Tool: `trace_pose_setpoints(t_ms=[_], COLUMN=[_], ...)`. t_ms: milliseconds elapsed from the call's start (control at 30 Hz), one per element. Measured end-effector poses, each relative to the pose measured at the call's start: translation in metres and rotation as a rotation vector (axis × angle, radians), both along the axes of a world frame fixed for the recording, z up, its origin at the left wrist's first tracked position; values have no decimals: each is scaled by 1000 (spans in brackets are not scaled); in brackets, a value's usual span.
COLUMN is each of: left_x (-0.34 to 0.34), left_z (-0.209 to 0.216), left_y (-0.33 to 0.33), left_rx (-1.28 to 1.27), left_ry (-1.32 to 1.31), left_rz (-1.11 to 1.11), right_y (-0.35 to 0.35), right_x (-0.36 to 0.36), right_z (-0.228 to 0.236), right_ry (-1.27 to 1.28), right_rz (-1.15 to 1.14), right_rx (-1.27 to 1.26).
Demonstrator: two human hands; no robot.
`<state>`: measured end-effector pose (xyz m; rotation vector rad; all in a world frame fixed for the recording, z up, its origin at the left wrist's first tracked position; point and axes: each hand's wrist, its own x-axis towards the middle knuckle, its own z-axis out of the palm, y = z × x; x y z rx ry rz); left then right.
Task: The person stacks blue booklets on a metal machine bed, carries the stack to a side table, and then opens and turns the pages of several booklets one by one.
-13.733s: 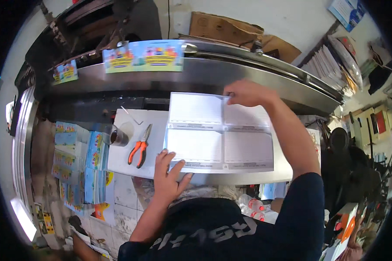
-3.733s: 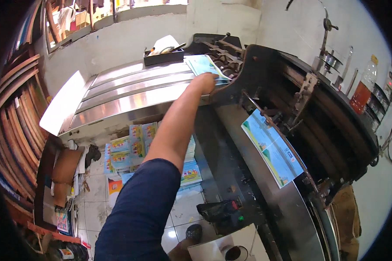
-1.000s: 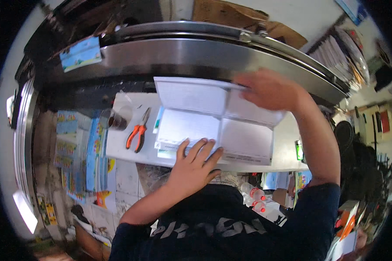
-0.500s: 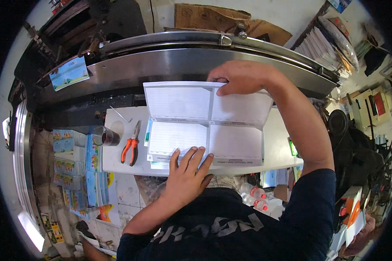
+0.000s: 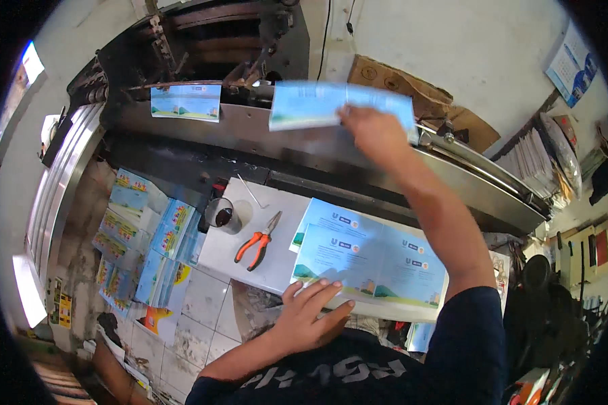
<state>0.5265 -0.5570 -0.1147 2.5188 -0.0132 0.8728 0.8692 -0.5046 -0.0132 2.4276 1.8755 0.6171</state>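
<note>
My right hand [image 5: 377, 135] is raised over the metal rail with its fingers pinched on the near edge of a blue printed booklet [image 5: 304, 108]. The held booklet is a little blurred by motion. Fingers spread, my left hand [image 5: 311, 314] lies on the lower left edge of another blue printed booklet [image 5: 338, 253] with a green hill picture along its bottom. This one lies cover up on the white table board [image 5: 216, 253], overlapping more blue sheets beneath. My left hand grips nothing.
Left of the booklets are orange-handled pliers [image 5: 258, 244], a glass of dark drink [image 5: 223, 214] and a thin metal hex key [image 5: 252, 192]. A blue printed sheet [image 5: 186, 104] rests against the metal machine bar [image 5: 250, 131]. Stacks of printed booklets [image 5: 172, 226] stand lower left.
The open booklet with lined pages has left the board. My right hand has moved up and away, holding a blue booklet. Blue covers now show under my left hand. The view has turned.
</note>
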Motion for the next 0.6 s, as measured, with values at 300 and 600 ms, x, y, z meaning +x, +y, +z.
trace_pose_setpoints(t_ms=[300,600], left_x=[-17,12], left_z=[-13,-11], left_y=[24,-10], left_rx=[22,67], left_ry=[-3,-234], left_rz=[228,-52], right_y=[-164,-219], right_x=[-112,-102], right_z=[0,-12], right_ry=[406,871], right_rz=[45,167], right_rx=[-305,-480])
